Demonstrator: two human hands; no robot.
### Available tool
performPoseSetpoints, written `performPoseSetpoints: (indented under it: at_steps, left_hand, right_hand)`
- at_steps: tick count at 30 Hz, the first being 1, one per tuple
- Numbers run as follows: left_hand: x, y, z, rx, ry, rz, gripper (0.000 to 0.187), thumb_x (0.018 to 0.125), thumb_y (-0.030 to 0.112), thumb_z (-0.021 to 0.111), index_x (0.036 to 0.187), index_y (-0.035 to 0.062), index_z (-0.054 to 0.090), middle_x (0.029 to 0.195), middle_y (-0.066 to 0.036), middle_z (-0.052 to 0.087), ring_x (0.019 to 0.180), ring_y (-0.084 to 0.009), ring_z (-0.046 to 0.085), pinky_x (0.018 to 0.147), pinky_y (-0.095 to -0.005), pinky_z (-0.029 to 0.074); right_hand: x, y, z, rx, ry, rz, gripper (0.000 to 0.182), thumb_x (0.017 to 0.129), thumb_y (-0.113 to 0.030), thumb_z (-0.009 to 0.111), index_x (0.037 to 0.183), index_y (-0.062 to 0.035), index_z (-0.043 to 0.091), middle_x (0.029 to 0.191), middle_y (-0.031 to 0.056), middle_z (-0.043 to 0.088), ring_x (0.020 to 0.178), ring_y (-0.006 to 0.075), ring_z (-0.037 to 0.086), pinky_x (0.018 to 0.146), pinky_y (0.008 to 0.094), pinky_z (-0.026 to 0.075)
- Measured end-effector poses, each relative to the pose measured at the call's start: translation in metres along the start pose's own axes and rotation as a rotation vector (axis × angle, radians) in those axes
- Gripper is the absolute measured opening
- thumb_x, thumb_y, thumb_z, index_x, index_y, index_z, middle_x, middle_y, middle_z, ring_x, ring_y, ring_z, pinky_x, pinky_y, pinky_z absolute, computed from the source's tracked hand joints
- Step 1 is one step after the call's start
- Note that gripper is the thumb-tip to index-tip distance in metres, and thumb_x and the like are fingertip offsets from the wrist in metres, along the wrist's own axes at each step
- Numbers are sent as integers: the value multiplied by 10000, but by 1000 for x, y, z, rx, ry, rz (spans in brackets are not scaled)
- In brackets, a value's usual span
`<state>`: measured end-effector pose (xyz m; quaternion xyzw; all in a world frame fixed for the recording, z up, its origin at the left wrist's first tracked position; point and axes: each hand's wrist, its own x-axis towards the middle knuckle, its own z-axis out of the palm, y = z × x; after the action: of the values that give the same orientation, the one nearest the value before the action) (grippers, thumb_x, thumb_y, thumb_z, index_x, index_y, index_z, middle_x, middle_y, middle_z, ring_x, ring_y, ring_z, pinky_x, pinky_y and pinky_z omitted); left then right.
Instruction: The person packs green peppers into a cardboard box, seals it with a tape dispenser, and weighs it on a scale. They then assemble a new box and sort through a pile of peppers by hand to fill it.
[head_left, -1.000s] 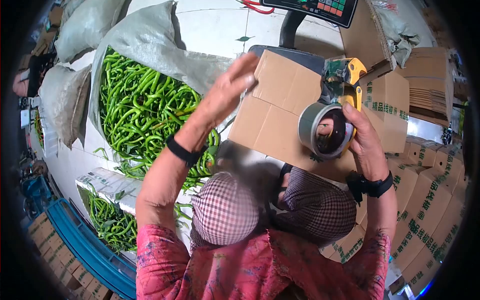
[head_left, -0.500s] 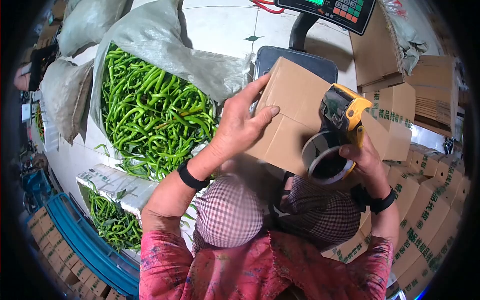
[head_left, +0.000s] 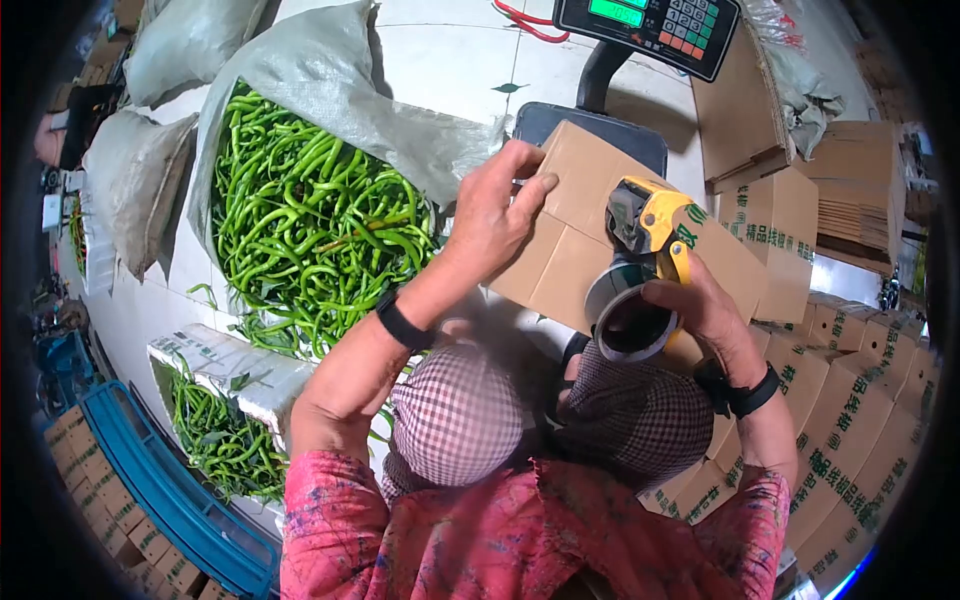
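1. Because the carton (head_left: 578, 190) is tilted in front of the scale platform (head_left: 625, 132), just beyond the knees (head_left: 455, 420), it could be tipped or twisted if pressed from one side. Whether its weight is borne by the platform cannot be told.
2. The carton's left edge is pinched by the left hand (head_left: 495, 215), thumb on the upper face and fingers curled. If this hold were loosened, the seam could be shifted.
3. The tape dispenser (head_left: 660, 222) is clasped by the right hand (head_left: 705, 300) above the carton. The tape roll (head_left: 603, 288) could be braked by the thumb at its rim, and tape wrinkled.
4. If the dispenser were slid leftward, the left fingers could be struck.
5. Peppers (head_left: 310, 220) could be scattered if the open sack (head_left: 300, 50) were knocked by the left forearm.
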<state>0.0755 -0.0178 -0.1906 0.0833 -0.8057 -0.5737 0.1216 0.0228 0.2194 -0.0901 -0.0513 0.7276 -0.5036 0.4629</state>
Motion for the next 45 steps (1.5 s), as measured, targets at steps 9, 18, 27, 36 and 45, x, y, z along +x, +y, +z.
performPoseSetpoints:
  at_steps: [9, 18, 27, 36, 45]
  left_hand:
    - [-28, -12, -8, -516, -262, -215, 765, 813, 178, 677, 1470, -19, 337, 1422, -196, 483, 1340, -264, 441, 1115, -367, 336]
    - [-31, -11, -12, -195, -261, -95, 738, 825, 140, 678, 1469, 14, 341, 1395, -211, 506, 1309, -286, 481, 1096, -372, 362]
    - [-27, -15, -11, -207, -248, -45, 724, 857, 241, 666, 1461, -1, 350, 1377, -235, 503, 1307, -300, 478, 1092, -376, 368]
    - [-10, 68, -38, -527, -189, -180, 574, 1023, 465, 408, 1284, -31, 533, 1066, -105, 656, 955, -123, 605, 828, -253, 477]
    - [-11, 70, -12, -743, -468, -409, 292, 991, 312, 578, 971, 32, 657, 803, 15, 641, 656, -29, 540, 586, -178, 436]
  right_hand:
    - [18, 20, 0, 403, -29, -53, 630, 857, -269, 691, 1343, 35, 430, 1145, 84, 615, 1013, 151, 622, 892, 285, 517]
    - [41, 19, 5, 426, -9, -114, 557, 924, -291, 622, 1316, 56, 433, 1097, 136, 639, 948, 170, 679, 802, 265, 577]
    - [33, 11, -8, 394, -18, -187, 544, 889, -270, 698, 1270, 39, 463, 1015, 103, 644, 858, 143, 675, 730, 239, 566]
    - [-18, -15, -14, -539, 275, -501, 834, 578, -274, 950, 1239, -39, 499, 1121, 104, 644, 1052, 208, 627, 919, 343, 481]
    - [-18, -16, 7, -748, 392, -599, 731, 603, -187, 916, 1194, -46, 509, 1004, 161, 644, 935, 355, 658, 798, 396, 522]
